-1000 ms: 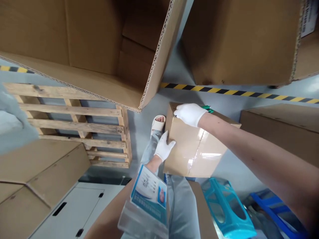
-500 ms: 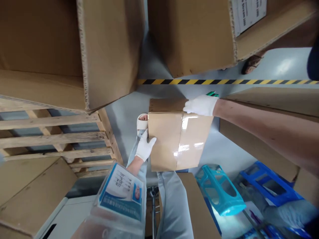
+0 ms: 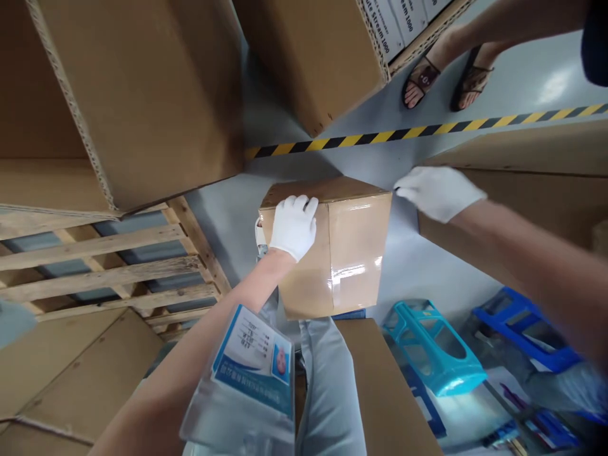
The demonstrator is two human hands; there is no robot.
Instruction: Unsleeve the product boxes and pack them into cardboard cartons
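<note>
A closed cardboard box (image 3: 356, 247) with shiny clear tape across it stands tilted in front of my knees. My left hand (image 3: 294, 228), in a white glove, rests on the face towards me, its fingers bent over the upper edge. Just off the box's right corner is my right hand (image 3: 439, 193), also white-gloved and slightly blurred. Its fingers are drawn together at the tip; what they may hold is hidden.
Large open cartons (image 3: 166, 95) stand ahead, beside a wooden pallet (image 3: 142, 244) at left. Yellow-black tape (image 3: 365, 139) crosses the floor. Another person's sandalled feet (image 3: 420, 82) are at upper right. A turquoise plastic stool (image 3: 437, 348) and a blue stool (image 3: 527, 329) lie at lower right.
My left hand has moved from the box's left side up onto its upper edge. My right hand has left the box and shifted right; the green object by it no longer shows. The box has turned slightly.
</note>
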